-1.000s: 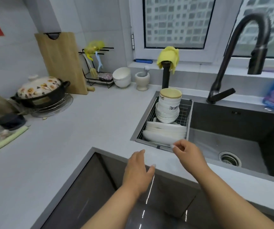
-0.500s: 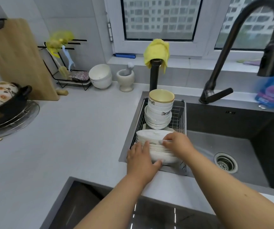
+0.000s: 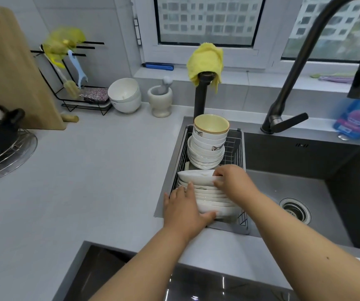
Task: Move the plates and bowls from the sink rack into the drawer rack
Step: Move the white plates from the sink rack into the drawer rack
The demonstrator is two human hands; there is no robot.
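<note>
Plates (image 3: pixel 205 192) stacked on edge; left hand (image 3: pixel 185 210) thumb curled under, right hand (image 3: pixel 234 181) fingers pinching rims. Slick, could slip, chip against sink rack (image 3: pixel 238 148).

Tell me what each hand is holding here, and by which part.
Both hands are on the plates standing in the sink rack. The left hand grips their near-left rims; the right hand has its fingers curled over the far-right rims.
</note>
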